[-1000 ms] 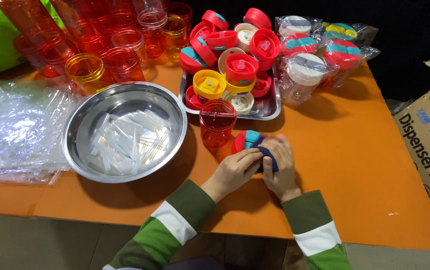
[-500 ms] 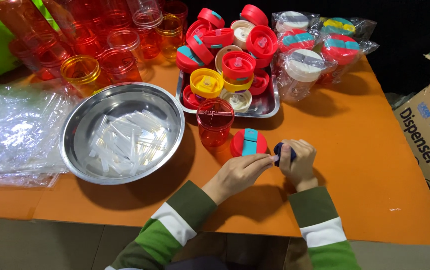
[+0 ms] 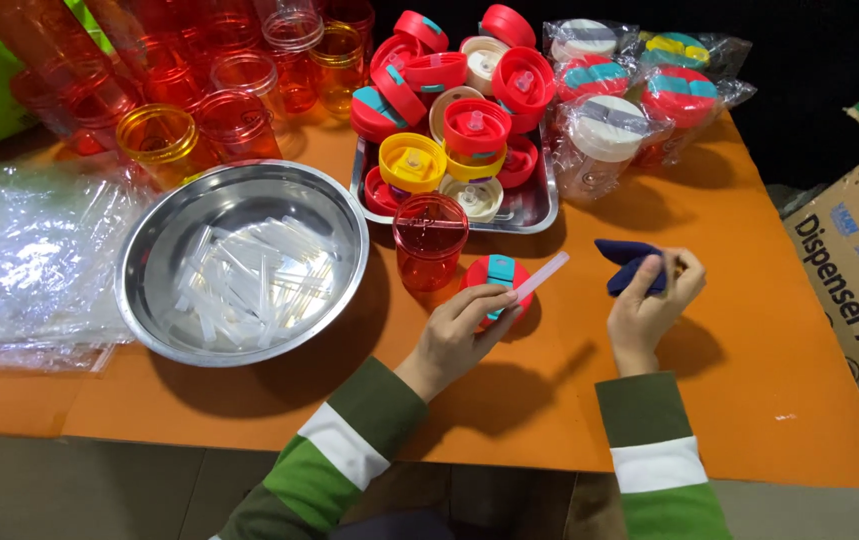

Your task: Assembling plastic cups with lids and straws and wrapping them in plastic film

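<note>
- Straw-like white tube (image 3: 542,276) sits pinched in my left hand (image 3: 459,330), its grip clenched on the lower end while the free end slants up and to the right.
- Just under that hand I see a red lid with a teal flap (image 3: 494,277) lying flat on the orange desk (image 3: 769,330).
- My right hand (image 3: 649,305) is off to the right, apart from the left, its grip closed around a dark blue piece (image 3: 627,262) whose pointed end sticks out to the left.
- Beside the lid, toward the far edge, stands an upright red clear bottle (image 3: 429,238), open at the top.
- Behind it I see a metal tray (image 3: 534,208) heaped with red, yellow and cream lids.
- To the left lies a steel bowl (image 3: 154,250) holding many more white tubes.
- Further back are clustered red and amber bottles (image 3: 209,90), with crumpled clear plastic (image 3: 19,260) at the left edge.
- Bagged lids (image 3: 609,130) sit at the far right, and a cardboard box (image 3: 854,260) stands beside the desk.
</note>
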